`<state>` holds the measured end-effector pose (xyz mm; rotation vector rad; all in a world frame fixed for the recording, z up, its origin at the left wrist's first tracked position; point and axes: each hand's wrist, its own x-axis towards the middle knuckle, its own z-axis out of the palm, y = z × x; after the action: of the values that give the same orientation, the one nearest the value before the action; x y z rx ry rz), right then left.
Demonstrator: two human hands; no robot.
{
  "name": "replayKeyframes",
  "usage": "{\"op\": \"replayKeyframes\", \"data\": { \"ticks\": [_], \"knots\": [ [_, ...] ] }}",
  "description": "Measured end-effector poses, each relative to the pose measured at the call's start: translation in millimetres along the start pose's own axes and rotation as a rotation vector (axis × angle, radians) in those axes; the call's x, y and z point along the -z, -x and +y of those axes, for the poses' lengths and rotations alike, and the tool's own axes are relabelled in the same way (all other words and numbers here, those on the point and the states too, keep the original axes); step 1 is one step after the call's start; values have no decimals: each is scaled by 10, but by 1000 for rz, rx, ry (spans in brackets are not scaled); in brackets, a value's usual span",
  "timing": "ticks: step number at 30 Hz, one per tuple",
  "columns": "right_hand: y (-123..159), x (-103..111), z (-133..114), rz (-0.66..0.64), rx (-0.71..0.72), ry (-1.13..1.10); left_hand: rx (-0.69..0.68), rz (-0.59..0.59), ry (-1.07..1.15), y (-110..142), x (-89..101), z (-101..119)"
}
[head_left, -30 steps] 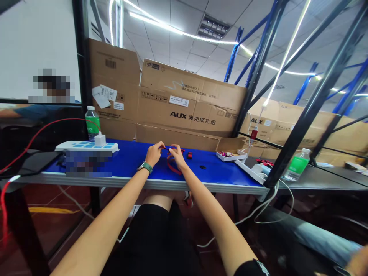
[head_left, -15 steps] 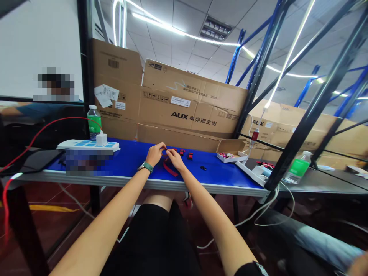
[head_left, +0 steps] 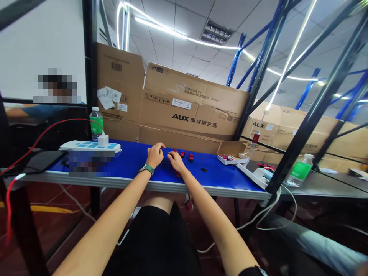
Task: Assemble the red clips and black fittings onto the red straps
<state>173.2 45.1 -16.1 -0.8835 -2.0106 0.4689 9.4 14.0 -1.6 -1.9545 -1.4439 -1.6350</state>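
Observation:
My left hand (head_left: 155,154), with a green-banded watch (head_left: 149,168) on its wrist, is over the blue tabletop with its fingers bent and apart; nothing shows in it. Just to its right, my right hand (head_left: 175,160) has its fingers curled over a red strap (head_left: 178,174), most of which is hidden beneath the hand and forearm. Beyond that hand are small red-and-black pieces, one of them a red-and-black block (head_left: 191,157). A small black oval piece (head_left: 204,170) lies to the right.
A white power strip (head_left: 86,145) with a charger and a green-labelled bottle (head_left: 96,124) are at the left. An open small box (head_left: 230,159) stands at the right, near a shelf post (head_left: 280,165) and cables. Cardboard (head_left: 184,115) walls the back. Another person sits far left.
My hands have drawn apart, the left moving slightly away from the right. The red strap's loop, visible between them before, is now mostly hidden under my right hand.

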Motion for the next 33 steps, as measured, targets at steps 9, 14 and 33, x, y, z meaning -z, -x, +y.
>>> {"op": "replayKeyframes", "data": {
  "ticks": [9, 14, 33],
  "knots": [
    [-22, 347, -79, -227, 1, 508, -207, -298, 196, 14, -53, -12],
    [182, 1136, -48, -270, -357, 942, -278, -550, 273, 65, -71, 44],
    [268, 1425, 312, -311, -453, 353, -374, -573, -58, 140, -150, 178]
  ]
}}
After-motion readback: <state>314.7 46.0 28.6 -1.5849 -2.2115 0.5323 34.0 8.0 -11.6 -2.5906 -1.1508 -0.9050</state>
